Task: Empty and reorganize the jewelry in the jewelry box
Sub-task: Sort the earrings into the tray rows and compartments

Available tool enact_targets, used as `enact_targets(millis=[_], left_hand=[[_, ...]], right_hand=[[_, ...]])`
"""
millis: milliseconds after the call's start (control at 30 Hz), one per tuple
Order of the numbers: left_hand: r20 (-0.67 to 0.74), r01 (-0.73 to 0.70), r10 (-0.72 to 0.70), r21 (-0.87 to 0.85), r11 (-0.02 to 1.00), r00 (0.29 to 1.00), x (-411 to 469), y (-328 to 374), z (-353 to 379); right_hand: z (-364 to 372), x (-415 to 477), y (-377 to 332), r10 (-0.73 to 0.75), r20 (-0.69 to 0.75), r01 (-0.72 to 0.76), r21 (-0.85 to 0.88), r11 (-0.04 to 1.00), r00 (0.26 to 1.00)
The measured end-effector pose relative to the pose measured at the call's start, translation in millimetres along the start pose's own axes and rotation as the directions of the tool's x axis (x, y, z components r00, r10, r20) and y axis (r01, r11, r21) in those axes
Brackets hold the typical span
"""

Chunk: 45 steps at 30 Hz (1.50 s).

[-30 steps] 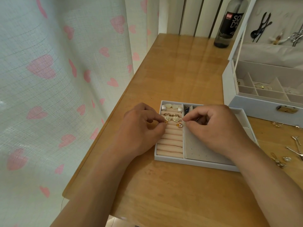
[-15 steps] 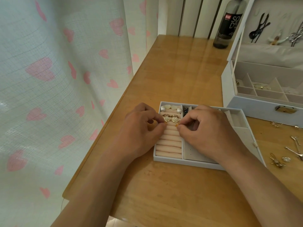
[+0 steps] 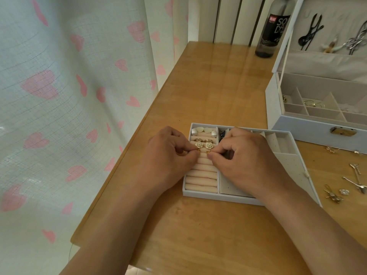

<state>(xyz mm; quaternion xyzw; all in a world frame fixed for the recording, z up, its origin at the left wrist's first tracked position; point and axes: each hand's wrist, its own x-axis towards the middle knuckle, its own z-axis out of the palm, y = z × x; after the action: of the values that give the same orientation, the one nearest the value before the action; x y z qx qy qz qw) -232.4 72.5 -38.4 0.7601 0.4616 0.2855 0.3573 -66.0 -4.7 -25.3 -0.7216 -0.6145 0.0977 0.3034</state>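
A pale blue jewelry tray (image 3: 200,193) lies on the wooden table (image 3: 208,80), with pink ring rolls (image 3: 201,176) in its left part. Two white rose earrings (image 3: 204,144) and heart and pearl pieces (image 3: 203,131) sit in the upper rolls. My left hand (image 3: 168,157) pinches a small gold earring (image 3: 198,151) at a roll below the roses. My right hand (image 3: 246,159) pinches another small gold earring (image 3: 208,152) beside it. The open jewelry box (image 3: 317,124) stands at the right, with a few gold pieces in its compartments.
A dark bottle (image 3: 272,30) stands at the table's far edge. Loose hair clips and small gold pieces (image 3: 355,181) lie on the table right of the tray. A heart-print curtain (image 3: 69,96) hangs along the table's left edge.
My right hand moved left from the tray's middle onto the ring rolls, bringing its gold earring beside the one in my left hand. My left hand stayed almost still.
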Motion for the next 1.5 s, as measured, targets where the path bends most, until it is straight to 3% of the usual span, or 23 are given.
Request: enact_targets(millis=[367, 833, 1067, 1500], left_hand=[[-0.008, -0.085, 0.085, -0.014, 0.996, 0.996, -5, -2, -1], [-0.027, -0.048, 0.048, -0.017, 0.999, 0.998, -3, 0, 2], [-0.031, -0.077, 0.075, -0.082, 0.994, 0.997, -4, -2, -2], [-0.033, -0.092, 0.090, -0.052, 0.994, 0.995, -2, -4, 0]], right_hand=[[-1, -2, 4, 0.000, -0.036, 0.002, 0.054, 0.999, 0.999], [7, 1, -5, 0.048, -0.063, -0.049, -0.014, 0.999, 0.997], [-1, -1, -1, 0.066, -0.055, -0.058, 0.152, 0.987, 0.996], [6, 2, -3, 0.038, -0.040, -0.036, 0.051, 0.998, 0.998]])
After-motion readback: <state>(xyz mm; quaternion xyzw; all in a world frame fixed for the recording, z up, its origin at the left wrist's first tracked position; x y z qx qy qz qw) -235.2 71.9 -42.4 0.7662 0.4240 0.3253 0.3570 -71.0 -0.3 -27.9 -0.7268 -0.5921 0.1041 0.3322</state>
